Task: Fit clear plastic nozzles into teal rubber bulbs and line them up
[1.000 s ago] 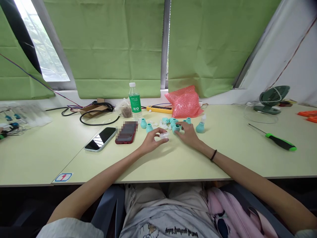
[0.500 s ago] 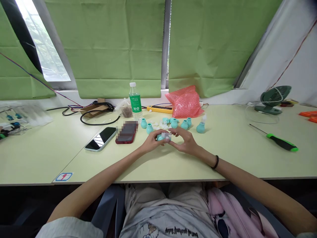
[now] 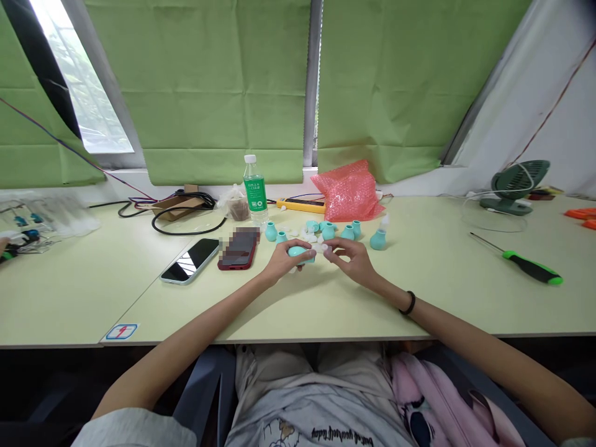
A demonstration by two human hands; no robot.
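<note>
My left hand (image 3: 285, 257) is closed around a teal squeeze bulb (image 3: 298, 252), which lies on its side with its neck toward the right. A translucent white tip piece (image 3: 319, 248) stands at that neck, and the fingers of my right hand (image 3: 350, 259) pinch its far end. Whether the piece is seated in the bulb I cannot tell. Just beyond my hands, several more teal bulbs (image 3: 347, 233) stand on the table among small white pieces (image 3: 309, 236). One teal bulb (image 3: 378, 239) to the right carries a translucent tip pointing up.
Two phones (image 3: 190, 261) lie to the left. Behind are a water bottle (image 3: 255, 192), a yellow tool (image 3: 300, 205) and red bubble wrap (image 3: 347, 192). To the right are a screwdriver (image 3: 526, 264) and a green fan (image 3: 514, 186). A co-worker's fingers (image 3: 4, 242) show at the left edge.
The bulb has turned in my left hand and more of it shows. My right fingers, apart before, have closed on the end of the translucent piece.
</note>
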